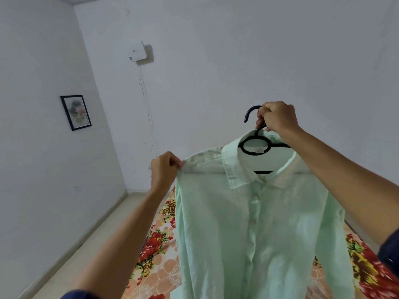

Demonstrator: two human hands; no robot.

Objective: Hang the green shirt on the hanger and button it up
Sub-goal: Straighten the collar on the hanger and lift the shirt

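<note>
A pale green shirt (254, 229) hangs in the air on a black hanger (254, 147), front facing me, its button placket closed down the middle. My right hand (277, 117) is closed around the hanger's hook and holds it up. My left hand (165, 167) pinches the shirt's left shoulder seam at the hanger's end. The hanger's arms show only through the open collar; the rest is hidden under the fabric.
A bed with a floral sheet (159, 255) lies below and behind the shirt. White walls surround it, with a framed picture (76, 112) on the left wall and a white box (136, 51) with cables on the far wall. Bare floor (90, 247) runs along the left.
</note>
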